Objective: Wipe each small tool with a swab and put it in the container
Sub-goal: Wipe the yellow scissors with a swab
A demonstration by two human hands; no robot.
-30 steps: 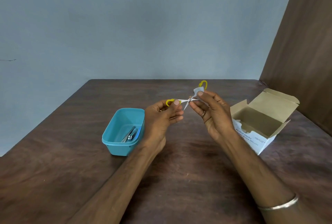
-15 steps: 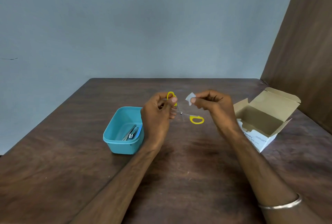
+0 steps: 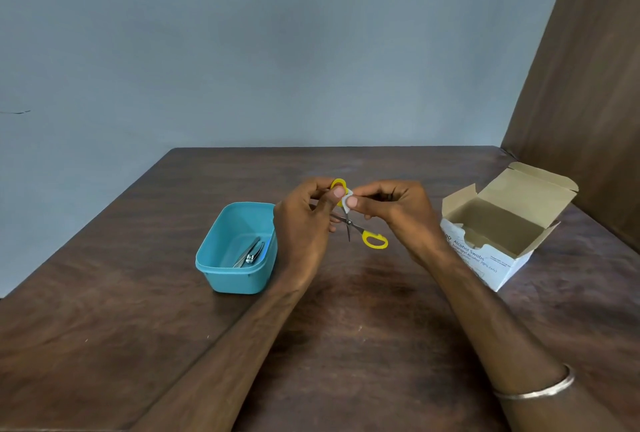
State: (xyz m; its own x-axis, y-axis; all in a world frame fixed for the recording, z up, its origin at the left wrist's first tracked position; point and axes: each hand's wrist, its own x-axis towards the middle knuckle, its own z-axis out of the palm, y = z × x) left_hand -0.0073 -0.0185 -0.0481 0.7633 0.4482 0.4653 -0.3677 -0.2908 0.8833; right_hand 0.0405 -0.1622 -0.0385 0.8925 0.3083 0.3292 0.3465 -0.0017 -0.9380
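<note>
Small scissors (image 3: 360, 230) with yellow handles hang spread apart above the table. My left hand (image 3: 306, 223) pinches the upper yellow loop, and the other loop dangles low to the right. My right hand (image 3: 394, 211) pinches a small white swab (image 3: 347, 201) and presses it against the scissors just below the upper loop. A teal container (image 3: 221, 260) sits to the left of my left hand, with nail clippers (image 3: 251, 253) lying inside it.
An open cardboard box (image 3: 498, 227) labelled alcohol swabs stands on the right of the dark wooden table (image 3: 346, 345). A brown panel rises at the far right, a blue-grey wall behind the table.
The right hand has brought the swab left from beside the scissors onto them by the upper loop. The scissors stay spread, the lower loop hanging at the right.
</note>
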